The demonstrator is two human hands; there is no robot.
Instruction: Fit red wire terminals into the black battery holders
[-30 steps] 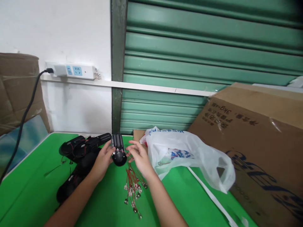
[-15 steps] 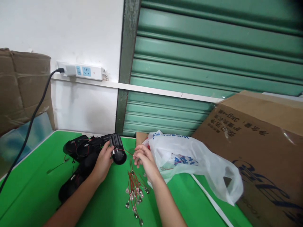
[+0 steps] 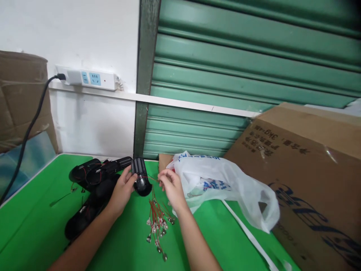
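My left hand grips a black plastic housing with a ribbed upper part and a rounded lower end. A thin red wire runs from the housing toward my right hand, whose fingers are pinched together on the thin wire. Below and between the hands lies a bunch of red wires with small round metal ends. Several similar black housings are heaped to the left, some behind my left forearm, with thin wires trailing out of them.
A white plastic bag lies right of my right hand on the green table. Beyond it stands a large cardboard box; another carton is at the left. A power strip with a black cable hangs on the wall.
The view has shifted slightly, so the scene sits a little further left and higher. My right thumb and fingers have closed together more on the wire; the left hand still holds the housing.
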